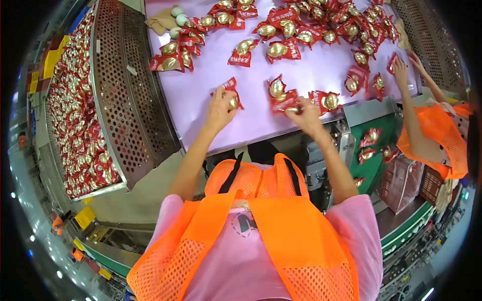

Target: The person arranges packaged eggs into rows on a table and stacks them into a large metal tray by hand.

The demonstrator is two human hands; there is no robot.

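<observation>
My left hand (221, 106) is closed on a red and gold wrapped packet (232, 95) near the front left of the pale purple table (196, 118). Farther right, my right hand (305, 114) pinches the lower edge of another red packet (279, 93), which is slightly blurred. Just beyond the right fingers lies a packet with a gold oval (330, 101). Two more packets, one at the middle (283, 49) and one to its left (244, 52), lie farther back.
A perforated metal bin (133, 95) full of packets stands left. Packets are heaped (326, 20) at the back, with pale eggs (181, 19) at the back left. A co-worker's hands (400, 72) work at right, above a green conveyor (369, 165).
</observation>
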